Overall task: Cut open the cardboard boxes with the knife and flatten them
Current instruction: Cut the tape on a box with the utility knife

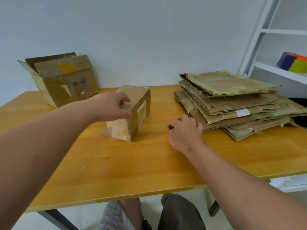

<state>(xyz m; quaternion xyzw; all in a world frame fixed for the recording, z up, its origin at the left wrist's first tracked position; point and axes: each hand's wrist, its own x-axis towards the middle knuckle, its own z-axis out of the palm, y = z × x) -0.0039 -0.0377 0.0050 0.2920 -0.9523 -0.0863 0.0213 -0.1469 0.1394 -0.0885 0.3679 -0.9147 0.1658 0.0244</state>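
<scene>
A small taped cardboard box (139, 110) stands in the middle of the wooden table (132, 163), one flap lying flat at its near left. My left hand (114, 107) grips the box's top near edge. To its right, my right hand (184, 131) lies on the table with its fingers curled round the knife (171, 126), of which only a dark tip with a bit of green shows. A larger opened box (66, 82) with torn tape stands at the back left against the wall.
A tall stack of flattened cardboard (232, 103) fills the table's right side, just beyond my right hand. A white metal shelf (272, 70) with coloured blocks (294, 63) stands at the far right. My knees show below the table's front edge.
</scene>
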